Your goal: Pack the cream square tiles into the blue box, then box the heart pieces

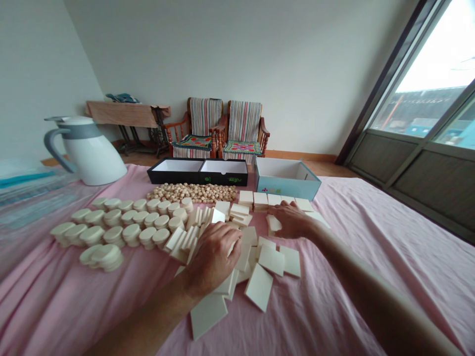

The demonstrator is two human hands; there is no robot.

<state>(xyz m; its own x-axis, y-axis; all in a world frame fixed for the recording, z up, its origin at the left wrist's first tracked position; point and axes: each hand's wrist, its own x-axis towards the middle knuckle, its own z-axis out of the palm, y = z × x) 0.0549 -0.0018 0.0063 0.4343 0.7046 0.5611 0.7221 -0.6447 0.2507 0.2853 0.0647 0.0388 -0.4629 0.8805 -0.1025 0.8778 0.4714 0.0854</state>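
Observation:
My left hand [218, 249] rests over a loose pile of pale square wooden tiles [260, 288]. Its fingers are curled and the thumb bends toward them; a bit of pale wood shows by the thumb, but the fingertips are hidden. Farther right, my right hand [291, 219] is closed at the near side of a row of stacked square tiles [261, 199]. Under its fingers a tilted wooden tile [274, 224] shows, partly covered by the hand. Tiles standing on edge [181, 238] lean together just left of my left hand.
Stacks of round wooden discs [114, 234] stand in rows on the left. Behind them lie many small wooden beads [193, 192], a black two-part box [174, 178] and a light blue box [289, 185]. A white jug [94, 155] stands far left on the pink cloth [148, 306].

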